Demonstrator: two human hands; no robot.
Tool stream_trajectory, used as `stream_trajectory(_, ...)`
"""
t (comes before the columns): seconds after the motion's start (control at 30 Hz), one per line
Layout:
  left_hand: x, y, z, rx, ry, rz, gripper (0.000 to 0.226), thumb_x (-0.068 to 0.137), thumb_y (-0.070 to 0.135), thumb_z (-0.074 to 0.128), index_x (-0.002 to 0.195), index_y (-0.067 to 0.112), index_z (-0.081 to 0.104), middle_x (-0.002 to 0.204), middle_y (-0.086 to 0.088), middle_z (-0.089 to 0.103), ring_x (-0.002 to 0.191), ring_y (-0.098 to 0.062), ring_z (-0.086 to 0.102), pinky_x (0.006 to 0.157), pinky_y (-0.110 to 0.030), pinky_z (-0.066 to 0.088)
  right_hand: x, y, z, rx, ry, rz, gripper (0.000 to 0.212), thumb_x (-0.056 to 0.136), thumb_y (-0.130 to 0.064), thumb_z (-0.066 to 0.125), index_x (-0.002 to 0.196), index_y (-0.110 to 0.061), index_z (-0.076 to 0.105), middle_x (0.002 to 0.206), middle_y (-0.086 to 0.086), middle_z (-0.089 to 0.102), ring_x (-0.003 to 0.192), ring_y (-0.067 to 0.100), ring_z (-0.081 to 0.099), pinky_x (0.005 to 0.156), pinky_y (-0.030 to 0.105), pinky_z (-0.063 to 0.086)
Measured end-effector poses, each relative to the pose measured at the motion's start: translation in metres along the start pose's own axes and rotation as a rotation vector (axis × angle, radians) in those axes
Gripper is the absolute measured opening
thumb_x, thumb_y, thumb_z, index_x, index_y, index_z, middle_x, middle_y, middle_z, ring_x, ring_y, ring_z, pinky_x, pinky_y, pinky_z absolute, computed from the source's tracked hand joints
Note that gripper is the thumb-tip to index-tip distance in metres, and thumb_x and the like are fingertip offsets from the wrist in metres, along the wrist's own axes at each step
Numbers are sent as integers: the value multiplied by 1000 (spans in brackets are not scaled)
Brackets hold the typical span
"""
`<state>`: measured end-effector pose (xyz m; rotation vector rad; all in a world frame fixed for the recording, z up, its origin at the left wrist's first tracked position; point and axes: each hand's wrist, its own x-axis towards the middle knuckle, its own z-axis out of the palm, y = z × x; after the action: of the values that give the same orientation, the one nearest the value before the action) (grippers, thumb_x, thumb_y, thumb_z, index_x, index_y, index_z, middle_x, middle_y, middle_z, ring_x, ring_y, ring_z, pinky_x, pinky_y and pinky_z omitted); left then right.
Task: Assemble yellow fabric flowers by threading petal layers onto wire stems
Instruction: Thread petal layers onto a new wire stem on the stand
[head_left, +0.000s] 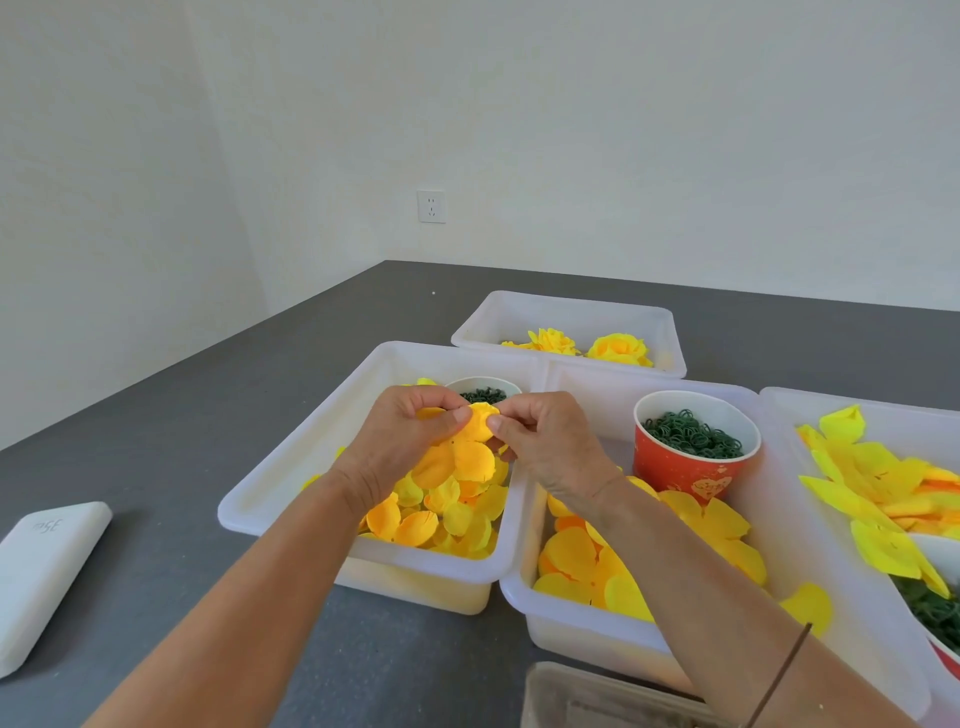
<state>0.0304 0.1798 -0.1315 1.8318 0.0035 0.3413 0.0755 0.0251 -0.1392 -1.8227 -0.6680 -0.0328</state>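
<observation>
- Nearest to the camera, at the bottom edge, a grey-brown object (597, 696) is cut off; I cannot tell what it is.
- The two forearms reach forward over the white bins, and both hands meet above the left bin (270, 499), probably so that a dropped petal falls back into the stock.
- The left hand (410, 431) pinches a yellow petal layer (475, 441) between thumb and fingers; the right hand (545, 441) pinches the same layer from the other side, its fingertips almost touching those of the left hand.
- My judgement is that the hands separate or open the layer to find its centre hole. No wire stem shows; if one is held, the hands hide it.
- Loose petals (441, 514) fill the left bin, larger ones lie in the middle bin (524, 587), and pointed ones in the right bin (841, 400), sorted by kind, it seems.
- A red cup (691, 462) of dark green rings stands upright in the middle bin, near the right hand. A second cup (485, 389) is mostly hidden behind the hands.
- Finished flowers (587, 345) rest in the far bin (571, 306), well apart from the loose parts.
- On the left lies a white flat object (41, 577) with writing too small to read.
</observation>
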Motion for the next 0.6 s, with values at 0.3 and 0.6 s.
stream_trajectory(0.3, 2, -1, 0, 48, -92, -2, 13, 88, 12, 61, 76, 8, 65, 64, 3, 56, 60, -10, 49, 61, -20, 43, -2, 4, 0, 104, 82, 0, 11, 84, -8, 68, 73, -7, 69, 59, -3, 63, 55, 2, 58, 60, 21, 52)
stream_trajectory(0.6, -1, 2, -1, -67, -79, 28, 17, 89, 16, 60, 75, 7, 60, 68, -12, 55, 59, -17, 47, 57, -25, 42, -2, -1, 0, 9, 10, -23, 19, 86, -6, 64, 70, 5, 64, 60, 17, 57, 56, 17, 50, 58, 32, 46)
